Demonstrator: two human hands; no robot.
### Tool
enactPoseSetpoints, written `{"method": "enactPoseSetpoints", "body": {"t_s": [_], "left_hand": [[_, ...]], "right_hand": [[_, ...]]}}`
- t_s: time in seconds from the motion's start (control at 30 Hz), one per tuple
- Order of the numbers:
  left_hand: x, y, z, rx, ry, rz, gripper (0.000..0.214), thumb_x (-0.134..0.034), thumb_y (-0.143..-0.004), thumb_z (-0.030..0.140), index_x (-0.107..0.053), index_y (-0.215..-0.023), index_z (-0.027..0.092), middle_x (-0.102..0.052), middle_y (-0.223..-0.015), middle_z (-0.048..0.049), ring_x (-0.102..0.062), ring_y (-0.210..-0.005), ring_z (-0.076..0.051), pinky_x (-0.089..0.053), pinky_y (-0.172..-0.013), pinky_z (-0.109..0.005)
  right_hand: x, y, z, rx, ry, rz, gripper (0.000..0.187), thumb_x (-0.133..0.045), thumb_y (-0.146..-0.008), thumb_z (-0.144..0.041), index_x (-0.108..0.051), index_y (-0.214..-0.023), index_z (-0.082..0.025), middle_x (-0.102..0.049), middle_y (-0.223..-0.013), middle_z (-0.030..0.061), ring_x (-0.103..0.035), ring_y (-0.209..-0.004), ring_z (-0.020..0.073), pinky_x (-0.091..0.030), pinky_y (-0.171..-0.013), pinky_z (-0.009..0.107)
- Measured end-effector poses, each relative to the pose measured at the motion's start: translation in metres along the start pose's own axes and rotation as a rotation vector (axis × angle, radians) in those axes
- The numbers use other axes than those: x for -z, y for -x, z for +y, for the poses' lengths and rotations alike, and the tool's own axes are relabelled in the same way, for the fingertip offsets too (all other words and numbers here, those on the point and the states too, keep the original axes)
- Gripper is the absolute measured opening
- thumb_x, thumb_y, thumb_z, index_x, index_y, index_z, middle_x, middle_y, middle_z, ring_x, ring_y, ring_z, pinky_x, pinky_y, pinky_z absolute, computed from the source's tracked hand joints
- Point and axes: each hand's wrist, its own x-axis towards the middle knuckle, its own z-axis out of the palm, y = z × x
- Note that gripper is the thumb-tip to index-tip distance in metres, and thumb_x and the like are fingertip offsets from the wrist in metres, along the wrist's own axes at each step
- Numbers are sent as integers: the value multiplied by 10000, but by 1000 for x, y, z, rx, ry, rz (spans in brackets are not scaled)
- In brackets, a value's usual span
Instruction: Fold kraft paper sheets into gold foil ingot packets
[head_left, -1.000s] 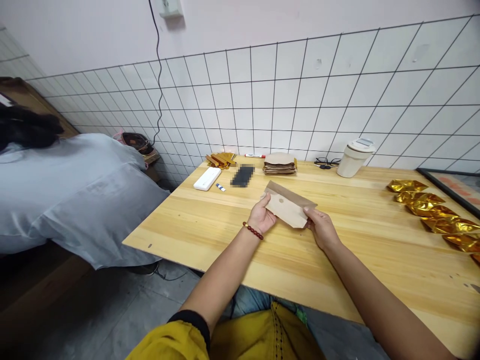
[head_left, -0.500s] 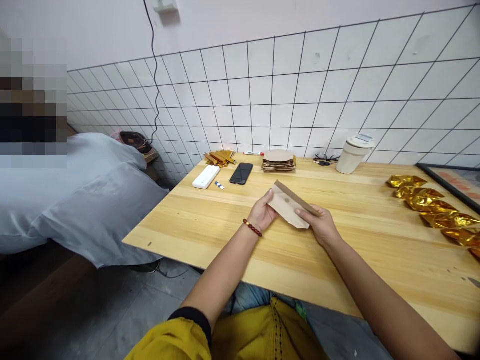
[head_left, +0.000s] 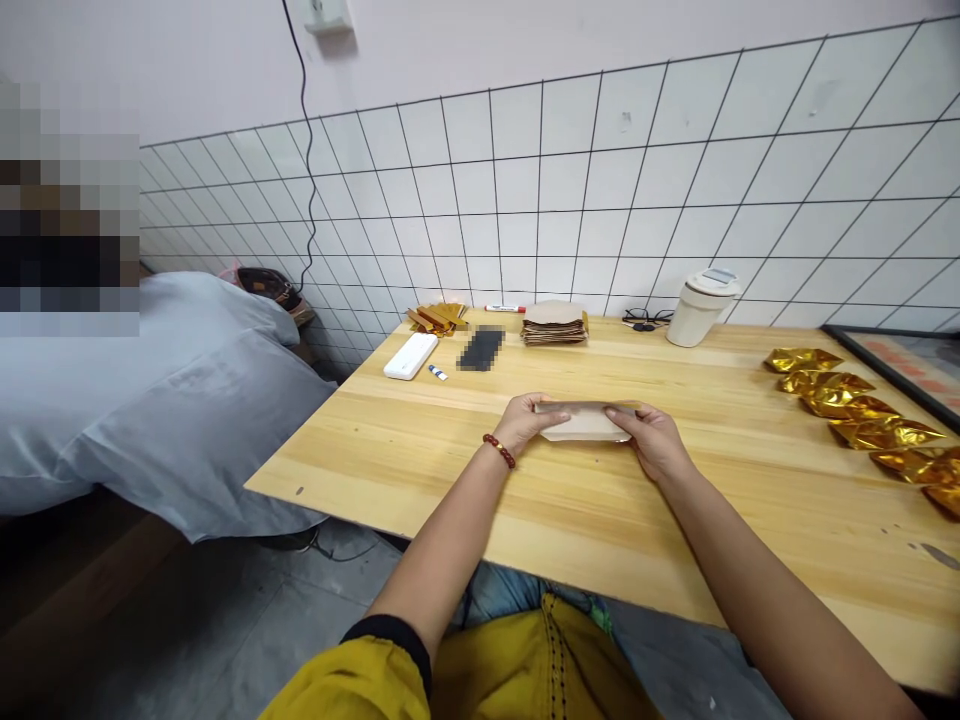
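Both of my hands grip a folded sheet of brown paper [head_left: 586, 424] just above the wooden table [head_left: 420, 470]. My left hand [head_left: 525, 422] closes on its left end, thumb across the pale inner side, with a beaded bracelet at the wrist. My right hand [head_left: 651, 436] pinches the right end, its thumb on top near the fold. The darker folded edge runs along the far side. Fingers beneath the paper are partly hidden. Farther back stands a stack of brown paper sheets [head_left: 553, 326], and several folded gold foil pieces [head_left: 840, 396] lie in a row at right.
A white power bank [head_left: 411, 356], a blurred-out phone [head_left: 481, 348] and gold strips [head_left: 438, 318] lie at back left. A red-and-white marker [head_left: 505, 308], eyeglasses [head_left: 646, 318], a cup [head_left: 702, 306] and a black frame [head_left: 892, 370] are along the back. Another person's grey clothing [head_left: 217, 400] shows at left.
The paper has turned from a slant to nearly level. My right hand has moved up slightly, and both thumbs now press near the fold.
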Motion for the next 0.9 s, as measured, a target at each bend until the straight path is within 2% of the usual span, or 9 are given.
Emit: {"method": "enactPoseSetpoints", "body": {"t_s": [0.1, 0.17, 0.3, 0.47, 0.6, 0.77, 0.9], "left_hand": [[1, 1, 4, -16, 44, -16, 550, -937, -397, 286, -705, -870, 127, -727, -806, -37, -661, -724, -145, -509, -746, -294], [3, 1, 6, -9, 46, -7, 575, -941, -377, 262, -693, -878, 126, -719, -774, -25, -661, -699, -139, -513, -710, -279], [5, 0, 6, 18, 56, -17, 623, -951, -313, 211, -663, -858, 123, -695, -704, -1, -649, -644, -122, -515, -675, -264], [2, 0, 1, -11, 25, -24, 605, -944, -389, 272, -664, -904, 119, -706, -769, -29, -642, -662, -122, -508, -673, -261], [-1, 1, -2, -40, 28, -30, 645, -945, -382, 269, -655, -935, 110, -711, -813, -48, -653, -707, -131, -505, -689, -254], [-1, 0, -3, -71, 51, 15, 647, -939, -400, 279, -575, -917, 144, -653, -725, 16, -608, -592, -91, -476, -595, -222], [-5, 1, -3, -173, 107, 83, 675, -944, -351, 243, -446, -804, 185, -650, -882, 21, -626, -639, -83, -504, -674, -253]], "right_hand": [[3, -3, 2, 51, -35, 77, 329, -928, -472, -346, -682, -652, -221, -712, -684, -9, -642, -632, 165, -532, -637, 282], [5, -4, 2, 68, -41, 101, 331, -933, -462, -330, -669, -628, -220, -704, -667, -18, -632, -616, 153, -531, -627, 271], [6, -5, 0, 81, -43, 104, 339, -931, -462, -336, -694, -673, -215, -717, -697, -10, -642, -641, 161, -540, -645, 277], [8, -8, 2, 100, -39, 132, 384, -920, -485, -389, -723, -762, -210, -738, -752, -1, -659, -674, 170, -549, -684, 291], [6, -7, 1, 109, -43, 132, 404, -908, -506, -416, -719, -800, -212, -747, -786, 7, -682, -720, 190, -562, -719, 306], [2, -3, -5, 90, -87, 107, 417, -911, -505, -402, -711, -826, -228, -749, -804, 5, -699, -748, 208, -576, -742, 322], [4, -6, -4, 107, -109, 181, 446, -914, -491, -389, -694, -843, -228, -754, -847, 7, -707, -782, 216, -584, -755, 333]]}}
